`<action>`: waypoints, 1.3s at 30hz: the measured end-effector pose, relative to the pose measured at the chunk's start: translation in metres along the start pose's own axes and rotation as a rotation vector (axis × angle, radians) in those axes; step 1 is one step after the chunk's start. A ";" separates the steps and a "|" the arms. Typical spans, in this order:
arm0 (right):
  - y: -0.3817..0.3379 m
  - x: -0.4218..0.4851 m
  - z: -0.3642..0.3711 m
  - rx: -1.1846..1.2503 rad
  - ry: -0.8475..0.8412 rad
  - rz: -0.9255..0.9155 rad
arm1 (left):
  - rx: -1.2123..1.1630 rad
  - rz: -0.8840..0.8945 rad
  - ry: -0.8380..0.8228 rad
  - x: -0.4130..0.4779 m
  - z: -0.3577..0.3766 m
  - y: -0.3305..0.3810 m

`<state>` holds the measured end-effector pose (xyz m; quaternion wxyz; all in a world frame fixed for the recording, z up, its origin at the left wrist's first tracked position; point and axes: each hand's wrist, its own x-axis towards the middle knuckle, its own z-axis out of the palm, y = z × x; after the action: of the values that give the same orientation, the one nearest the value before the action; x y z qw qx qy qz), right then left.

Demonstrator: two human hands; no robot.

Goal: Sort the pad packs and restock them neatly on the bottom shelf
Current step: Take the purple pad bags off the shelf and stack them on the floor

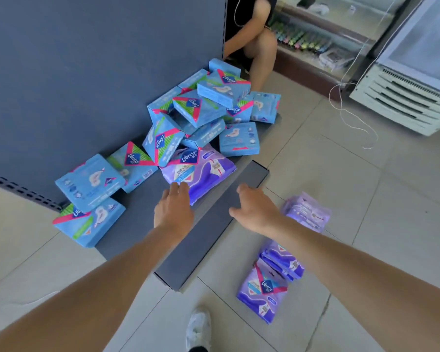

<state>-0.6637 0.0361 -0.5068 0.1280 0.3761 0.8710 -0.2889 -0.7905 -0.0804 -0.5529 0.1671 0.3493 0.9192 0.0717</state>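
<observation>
On the floor (366,199), three purple packs (306,212) (283,262) (262,293); shelf (137,224) holds one (201,171); left hand (174,207), right hand (254,209) slack

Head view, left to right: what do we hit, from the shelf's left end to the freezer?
Blue pack at shelf's left end → left hand → right hand → far purple pack on floor → white freezer.

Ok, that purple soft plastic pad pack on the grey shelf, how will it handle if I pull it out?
The purple pad pack looks pillowy and creased, so probably floppy and light. Its glossy film may slip. A square blue pad pack leans on its back edge, so that one could topple.
</observation>
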 end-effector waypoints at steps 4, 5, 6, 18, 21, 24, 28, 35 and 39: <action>0.016 0.014 -0.003 -0.021 -0.034 0.027 | 0.179 0.106 -0.012 0.020 0.011 0.012; 0.019 0.018 -0.004 0.001 -0.025 0.046 | 0.197 0.110 -0.019 0.025 0.014 0.016; 0.023 0.021 -0.005 0.028 -0.017 0.062 | 0.215 0.108 -0.021 0.029 0.017 0.020; 0.092 0.022 0.006 0.120 -0.103 0.171 | 0.451 0.212 -0.018 0.042 0.011 0.037; 0.099 0.025 -0.005 0.218 -0.077 0.221 | 0.437 0.252 0.021 0.037 -0.005 0.044; 0.094 0.035 -0.018 0.499 0.001 0.305 | 0.473 0.480 0.177 0.030 -0.019 0.046; 0.081 0.047 -0.042 1.119 -0.068 0.498 | 0.523 0.799 0.313 0.001 -0.025 0.046; 0.112 0.032 -0.034 1.029 -0.187 0.514 | 0.454 1.123 0.348 -0.034 0.004 0.067; 0.166 -0.011 -0.002 1.235 -0.105 0.667 | -0.062 0.764 0.190 -0.046 0.029 0.092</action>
<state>-0.5348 0.1221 -0.5682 0.0146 0.6126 0.3787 -0.6937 -0.6909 -0.0420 -0.5451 0.0532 0.6529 0.7317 0.1885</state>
